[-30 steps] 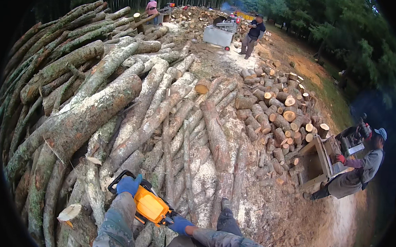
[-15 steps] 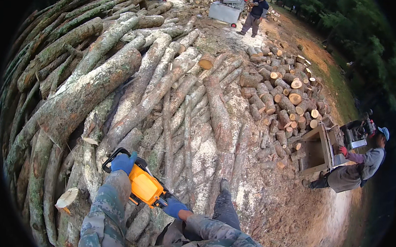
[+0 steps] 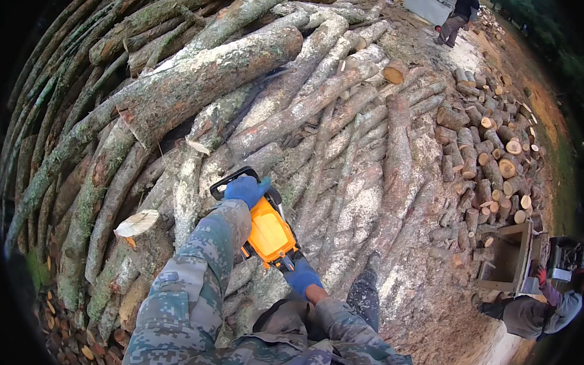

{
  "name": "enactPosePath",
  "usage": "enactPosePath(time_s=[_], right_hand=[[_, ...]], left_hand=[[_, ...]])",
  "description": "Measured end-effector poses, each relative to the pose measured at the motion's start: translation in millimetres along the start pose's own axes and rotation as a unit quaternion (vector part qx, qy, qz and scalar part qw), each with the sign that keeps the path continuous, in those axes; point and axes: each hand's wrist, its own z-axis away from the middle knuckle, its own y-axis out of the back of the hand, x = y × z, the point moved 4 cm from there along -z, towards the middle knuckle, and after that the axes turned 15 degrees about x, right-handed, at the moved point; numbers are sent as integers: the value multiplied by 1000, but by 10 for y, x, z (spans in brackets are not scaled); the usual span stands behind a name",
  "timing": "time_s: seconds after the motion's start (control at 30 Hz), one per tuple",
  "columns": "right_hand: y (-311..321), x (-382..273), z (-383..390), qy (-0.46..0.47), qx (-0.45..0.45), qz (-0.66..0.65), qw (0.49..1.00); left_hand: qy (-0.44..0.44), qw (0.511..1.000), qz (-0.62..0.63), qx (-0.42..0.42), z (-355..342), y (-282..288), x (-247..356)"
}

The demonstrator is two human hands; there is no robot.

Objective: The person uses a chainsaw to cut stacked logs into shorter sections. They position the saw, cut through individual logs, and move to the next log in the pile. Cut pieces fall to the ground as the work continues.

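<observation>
Between my hands, low over the log pile, is a chainsaw [image 3: 271,233] with an orange cover. My left hand [image 3: 244,190], in a blue glove, is wrapped round its black front handle. At the rear handle, my right hand [image 3: 302,277], also gloved in blue, grips with its fingers largely hidden. I cannot make out the guide bar. Ahead and to the left of the saw lies a thick, mossy log [image 3: 211,79]. Left of my forearm a log with a pale cut end [image 3: 138,223] points upward.
Long logs [image 3: 63,131] cover the left and middle. Cut rounds [image 3: 498,154] are heaped at the right. A person [image 3: 529,314] works by a wooden frame [image 3: 509,260] at the lower right; another person [image 3: 458,19] stands at the far right beside a grey machine [image 3: 428,6].
My view has swung left and down, so the logs, saw and people appear farther right. Both hands keep their grip on the chainsaw.
</observation>
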Motion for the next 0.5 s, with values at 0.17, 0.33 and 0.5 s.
enactPosePath(time_s=[0.17,0.33,0.5], right_hand=[[-103,59,-15,-26,14,4,1000],[-277,306,-206,12,84,-31,996],[-190,162,-195,3,52,-11,999]], left_hand=[[13,1000,-6,-15,-43,-42,-60],[8,1000,5,-16,-134,-2,37],[8,1000,13,-6,-154,-1,-95]])
